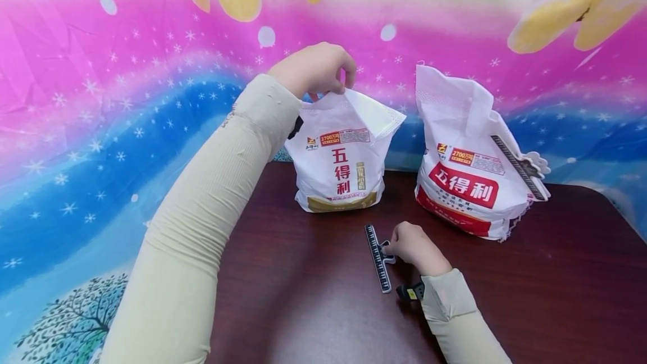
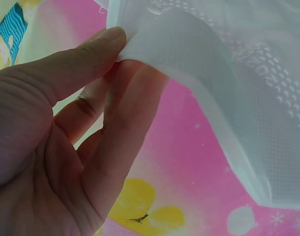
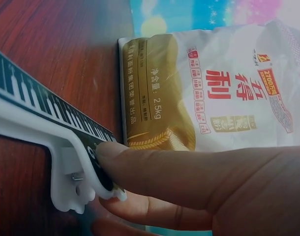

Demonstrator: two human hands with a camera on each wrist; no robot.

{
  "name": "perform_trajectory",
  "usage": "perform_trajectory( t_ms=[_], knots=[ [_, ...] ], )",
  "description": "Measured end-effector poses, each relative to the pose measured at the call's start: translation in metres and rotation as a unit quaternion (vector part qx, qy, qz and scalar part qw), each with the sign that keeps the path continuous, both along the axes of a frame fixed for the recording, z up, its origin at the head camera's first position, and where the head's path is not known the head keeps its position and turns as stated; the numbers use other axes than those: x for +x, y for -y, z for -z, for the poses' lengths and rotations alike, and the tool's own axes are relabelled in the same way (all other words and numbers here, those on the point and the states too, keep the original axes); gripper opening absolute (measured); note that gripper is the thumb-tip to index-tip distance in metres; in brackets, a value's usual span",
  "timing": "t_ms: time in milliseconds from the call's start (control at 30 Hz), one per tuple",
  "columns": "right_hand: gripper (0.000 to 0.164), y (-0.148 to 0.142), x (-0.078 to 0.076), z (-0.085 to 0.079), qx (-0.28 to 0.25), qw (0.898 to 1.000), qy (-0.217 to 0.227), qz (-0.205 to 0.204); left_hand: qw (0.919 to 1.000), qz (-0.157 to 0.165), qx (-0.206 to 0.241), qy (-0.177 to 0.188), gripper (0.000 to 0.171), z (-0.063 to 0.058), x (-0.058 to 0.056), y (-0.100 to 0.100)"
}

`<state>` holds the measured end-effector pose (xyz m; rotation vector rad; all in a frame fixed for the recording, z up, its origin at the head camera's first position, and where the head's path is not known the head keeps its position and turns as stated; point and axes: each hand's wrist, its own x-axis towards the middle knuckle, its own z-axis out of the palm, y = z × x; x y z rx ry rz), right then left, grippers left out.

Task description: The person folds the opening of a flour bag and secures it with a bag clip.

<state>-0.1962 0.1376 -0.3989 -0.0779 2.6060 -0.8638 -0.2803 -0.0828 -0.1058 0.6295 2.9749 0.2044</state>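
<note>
My left hand (image 1: 318,69) pinches the top edge of a white flour bag (image 1: 328,167) with gold and red print, standing upright at the back of the table. In the left wrist view, thumb and fingers hold the bag's white rim (image 2: 209,113). Nearer the front, my right hand (image 1: 417,247) grips the handle of a long bag clip (image 1: 378,260) with a black-and-white piano-key pattern. The right wrist view shows the thumb on one side of the clip's handle (image 3: 93,160) and fingers beneath. Whether the clip touches the table is hard to tell.
On the right stands a second flour bag (image 1: 457,184) with red print, its top folded and held by another piano-key clip (image 1: 520,167). A dark wooden table (image 1: 313,296) lies under everything. Behind it hangs a colourful cloth (image 1: 167,100).
</note>
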Motion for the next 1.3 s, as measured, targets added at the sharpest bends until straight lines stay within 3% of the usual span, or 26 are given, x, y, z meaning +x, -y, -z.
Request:
perform_trajectory(
  t_ms=[1033, 1300],
  knots=[
    [0.018, 0.0056, -0.0030, -0.0015, -0.036, 0.999, -0.002, 0.007, 1.0000, 0.003, 0.003, -0.008, 0.021, 0.0021, -0.0029, 0.0040],
    [0.031, 0.0065, -0.0061, -0.0042, -0.028, 0.999, 0.013, 0.007, 0.9999, 0.003, 0.000, -0.011, 0.020, 0.0011, -0.0022, 0.0055]
  ],
)
